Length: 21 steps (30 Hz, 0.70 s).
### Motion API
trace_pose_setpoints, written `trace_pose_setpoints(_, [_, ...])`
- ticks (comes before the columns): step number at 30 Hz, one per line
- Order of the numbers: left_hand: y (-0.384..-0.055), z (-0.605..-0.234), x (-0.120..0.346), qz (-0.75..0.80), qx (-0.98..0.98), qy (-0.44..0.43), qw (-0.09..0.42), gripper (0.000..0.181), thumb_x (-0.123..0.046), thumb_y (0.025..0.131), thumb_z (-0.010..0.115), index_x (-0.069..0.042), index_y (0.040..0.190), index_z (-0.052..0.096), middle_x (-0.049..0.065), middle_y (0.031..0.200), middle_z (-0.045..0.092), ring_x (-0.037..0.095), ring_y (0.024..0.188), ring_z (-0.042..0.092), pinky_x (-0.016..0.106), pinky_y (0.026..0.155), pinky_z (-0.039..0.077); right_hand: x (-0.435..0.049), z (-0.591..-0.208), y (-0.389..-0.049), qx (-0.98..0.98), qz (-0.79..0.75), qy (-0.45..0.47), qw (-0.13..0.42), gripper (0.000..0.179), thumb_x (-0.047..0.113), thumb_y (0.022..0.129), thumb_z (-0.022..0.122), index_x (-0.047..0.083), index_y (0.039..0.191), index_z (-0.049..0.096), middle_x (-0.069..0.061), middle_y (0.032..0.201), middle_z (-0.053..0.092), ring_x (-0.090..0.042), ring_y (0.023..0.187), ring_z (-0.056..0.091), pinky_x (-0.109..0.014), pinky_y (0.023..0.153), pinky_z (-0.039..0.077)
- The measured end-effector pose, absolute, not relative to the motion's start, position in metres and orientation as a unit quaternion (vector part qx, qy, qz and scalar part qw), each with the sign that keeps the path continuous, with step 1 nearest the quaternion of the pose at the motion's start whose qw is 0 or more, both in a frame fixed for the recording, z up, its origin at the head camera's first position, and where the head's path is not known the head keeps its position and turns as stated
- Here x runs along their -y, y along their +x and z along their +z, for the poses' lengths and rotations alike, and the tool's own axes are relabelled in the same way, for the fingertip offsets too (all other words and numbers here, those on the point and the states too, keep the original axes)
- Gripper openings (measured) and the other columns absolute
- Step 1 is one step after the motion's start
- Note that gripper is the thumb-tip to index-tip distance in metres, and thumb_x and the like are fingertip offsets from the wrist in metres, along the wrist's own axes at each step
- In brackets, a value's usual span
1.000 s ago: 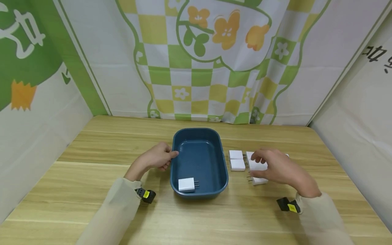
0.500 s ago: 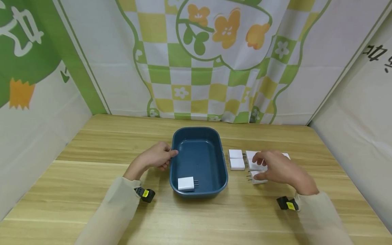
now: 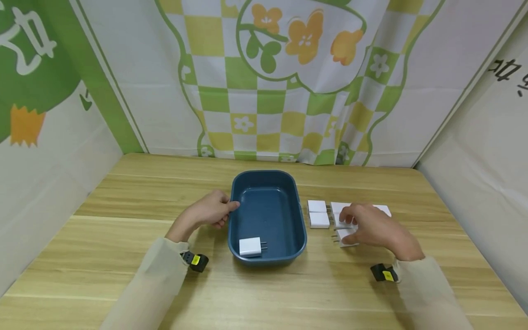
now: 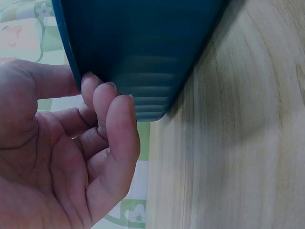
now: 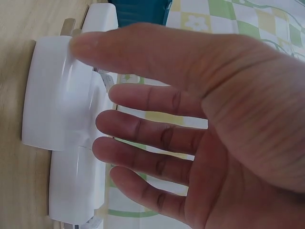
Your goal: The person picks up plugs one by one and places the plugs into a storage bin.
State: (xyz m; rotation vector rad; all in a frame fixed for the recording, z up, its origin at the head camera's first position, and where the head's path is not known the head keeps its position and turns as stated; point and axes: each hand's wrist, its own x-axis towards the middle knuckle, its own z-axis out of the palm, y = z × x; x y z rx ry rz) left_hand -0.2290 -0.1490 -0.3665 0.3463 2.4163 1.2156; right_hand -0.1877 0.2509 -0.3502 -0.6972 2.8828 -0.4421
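A dark blue plastic bin (image 3: 266,211) stands on the wooden table. My left hand (image 3: 208,211) pinches its left rim, thumb over the edge and fingers curled against the outer wall, as the left wrist view shows. Inside the bin, in its near left corner, lies a white plug-in charger (image 3: 250,247), prongs pointing right. Over a group of white chargers right of the bin is my right hand (image 3: 377,228). In the right wrist view its thumb lies at the edge of the nearest charger (image 5: 50,95), while the other fingers are loosely bent and apart. The hand hides part of the group.
Two white chargers (image 3: 319,220) lie side by side between the bin and the right-hand group. Another white charger (image 3: 382,210) shows beyond the right hand. A patterned curtain (image 3: 288,114) hangs behind the table (image 3: 264,298), with cloth walls at both sides.
My right hand has lowered slightly and its thumb has come onto the nearest charger, which has shifted a little left. The left hand stays on the bin's rim.
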Motion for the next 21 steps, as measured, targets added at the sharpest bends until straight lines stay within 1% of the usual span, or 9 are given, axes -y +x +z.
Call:
trace_pose_setpoints(5, [-0.229,-0.3657,0.1487,0.436,-0.867,0.124,0.206,0.045,-0.02,0.107,0.051,-0.007,0.065,0.049,0.003,0.058,0.047,0.013,0.05,0.046,0.031,0.054,0.051,-0.2507,-0.3511,-0.1884,-0.959,-0.137,-0.236,0.077,0.038,0.02,0.07,0.094,0.008,0.098,0.071,0.001,0.088,0.064,-0.018,0.083,0.059,-0.038,0.072,0.051])
trace_pose_setpoints(10, [-0.2293,-0.3661,0.1489,0.436,-0.867,0.124,0.206,0.045,-0.019,0.107,0.051,-0.008,0.064,0.049,0.003,0.058,0.047,0.013,0.05,0.046,0.03,0.054,0.051,-0.2493,-0.3523,-0.1895,-0.958,-0.127,-0.241,0.089,0.035,0.018,0.069,0.095,0.009,0.094,0.071,0.003,0.084,0.063,-0.015,0.078,0.057,-0.036,0.069,0.05])
trace_pose_setpoints(13, [-0.2293,-0.3666,0.1488,0.435,-0.868,0.125,0.205,0.045,-0.019,0.107,0.051,-0.007,0.064,0.049,0.003,0.058,0.048,0.013,0.049,0.046,0.031,0.054,0.051,-0.2488,-0.3536,-0.1899,-0.959,-0.119,-0.238,0.094,0.034,0.017,0.068,0.095,0.01,0.093,0.072,0.003,0.085,0.065,-0.014,0.079,0.059,-0.038,0.072,0.052])
trace_pose_setpoints(15, [-0.2293,-0.3669,0.1488,0.434,-0.868,0.126,0.204,0.045,-0.02,0.107,0.052,-0.007,0.064,0.05,0.003,0.058,0.048,0.013,0.05,0.046,0.031,0.054,0.052,-0.2485,-0.3546,-0.1901,-0.96,-0.114,-0.239,0.094,0.034,0.016,0.068,0.095,0.009,0.092,0.073,0.003,0.087,0.067,-0.014,0.081,0.061,-0.043,0.079,0.053])
trace_pose_setpoints(17, [-0.2293,-0.3672,0.1489,0.434,-0.869,0.125,0.203,0.045,-0.02,0.107,0.052,-0.007,0.064,0.05,0.003,0.058,0.048,0.013,0.05,0.046,0.031,0.054,0.052,-0.2479,-0.3553,-0.19,-0.96,-0.11,-0.24,0.093,0.033,0.016,0.067,0.095,0.009,0.092,0.073,0.002,0.088,0.069,-0.014,0.083,0.062,-0.047,0.083,0.052])
trace_pose_setpoints(20, [-0.2294,-0.3676,0.1492,0.432,-0.87,0.124,0.203,0.045,-0.02,0.107,0.052,-0.007,0.065,0.05,0.003,0.058,0.048,0.013,0.05,0.047,0.031,0.054,0.052,-0.2466,-0.3554,-0.1893,-0.96,-0.107,-0.241,0.092,0.032,0.015,0.067,0.095,0.011,0.09,0.073,0.004,0.086,0.068,-0.013,0.081,0.061,-0.047,0.083,0.052])
trace_pose_setpoints(21, [-0.2294,-0.3677,0.1493,0.432,-0.87,0.124,0.203,0.044,-0.02,0.107,0.052,-0.008,0.065,0.05,0.003,0.058,0.048,0.013,0.05,0.047,0.031,0.054,0.052,-0.246,-0.3552,-0.1891,-0.96,-0.106,-0.241,0.091,0.031,0.015,0.066,0.095,0.012,0.089,0.073,0.005,0.084,0.068,-0.013,0.079,0.059,-0.044,0.079,0.052])
